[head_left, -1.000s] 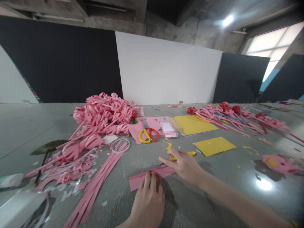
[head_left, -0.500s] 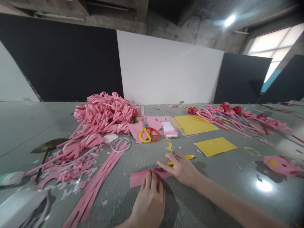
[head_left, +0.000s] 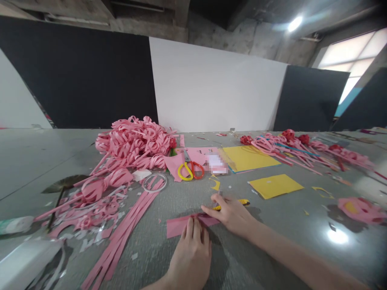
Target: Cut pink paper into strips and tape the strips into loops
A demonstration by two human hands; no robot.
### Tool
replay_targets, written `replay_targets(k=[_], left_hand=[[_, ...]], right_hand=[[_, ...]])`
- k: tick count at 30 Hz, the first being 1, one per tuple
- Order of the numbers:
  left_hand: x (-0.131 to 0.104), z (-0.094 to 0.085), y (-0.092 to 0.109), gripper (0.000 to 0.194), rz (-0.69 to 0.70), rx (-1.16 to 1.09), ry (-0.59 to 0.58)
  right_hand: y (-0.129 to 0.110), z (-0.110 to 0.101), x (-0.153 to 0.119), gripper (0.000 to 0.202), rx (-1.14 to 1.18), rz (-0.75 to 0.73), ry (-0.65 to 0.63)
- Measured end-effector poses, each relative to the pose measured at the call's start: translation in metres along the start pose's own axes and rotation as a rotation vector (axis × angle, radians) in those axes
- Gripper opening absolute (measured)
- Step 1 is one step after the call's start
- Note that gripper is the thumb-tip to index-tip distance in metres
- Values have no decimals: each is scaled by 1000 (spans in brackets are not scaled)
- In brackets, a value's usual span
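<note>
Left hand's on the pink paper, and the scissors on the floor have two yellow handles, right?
Not quite: the head view shows the scissors with one yellow handle and one red. The left hand is on the pink paper, as you say.

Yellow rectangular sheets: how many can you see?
2. The larger sheet lies farther back; the smaller sheet lies nearer, beyond the right hand. More may be hidden underneath.

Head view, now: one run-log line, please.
left hand: fingers on pink paper | right hand: at paper's right end, grip on yellow cutter unclear | scissors: beyond hands, untouched
</note>
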State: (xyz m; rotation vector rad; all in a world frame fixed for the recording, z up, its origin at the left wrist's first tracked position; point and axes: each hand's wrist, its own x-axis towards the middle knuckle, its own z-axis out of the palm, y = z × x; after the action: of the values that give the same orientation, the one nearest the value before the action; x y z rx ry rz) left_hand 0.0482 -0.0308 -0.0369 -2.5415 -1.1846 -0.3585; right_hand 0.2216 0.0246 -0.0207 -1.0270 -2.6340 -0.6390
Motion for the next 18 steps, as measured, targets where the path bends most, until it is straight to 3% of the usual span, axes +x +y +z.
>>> replay_targets(k=[18], left_hand=[[2,-5,0,33,-19,4,-52]], right_hand=[[7,-4,0,28,9,-16,-54]])
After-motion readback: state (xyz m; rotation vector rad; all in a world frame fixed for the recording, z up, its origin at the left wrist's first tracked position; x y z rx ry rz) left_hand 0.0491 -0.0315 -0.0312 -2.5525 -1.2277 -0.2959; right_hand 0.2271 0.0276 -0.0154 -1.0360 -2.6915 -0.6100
